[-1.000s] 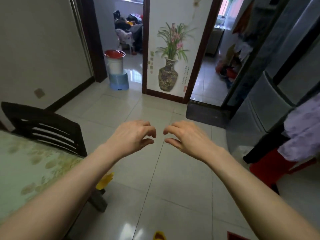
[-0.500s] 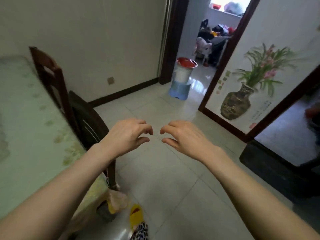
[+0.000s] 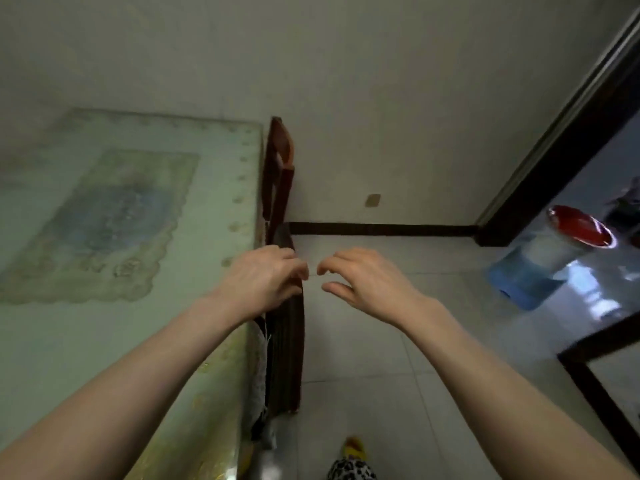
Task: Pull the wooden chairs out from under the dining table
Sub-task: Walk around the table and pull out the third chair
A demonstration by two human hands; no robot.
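The dining table fills the left, covered by a green patterned cloth. Two dark wooden chairs are tucked against its right edge, seen from the side. The near chair's backrest runs from beneath my left hand towards me. The far chair stands by the wall. My left hand hovers over the top of the near backrest, fingers curled and apart; contact with the wood cannot be told. My right hand hangs over the bare floor just right of the chair, fingers curled, holding nothing.
A pale wall with a dark skirting board lies ahead. At right is a dark door frame, with a blue-and-white container with a red lid beyond it. Tiled floor lies right of the chairs. A yellow slipper shows at the bottom.
My view has swung left, bringing the table and both chairs to the middle. My hands keep the same curled pose, and the left one now sits over the near chair's backrest.
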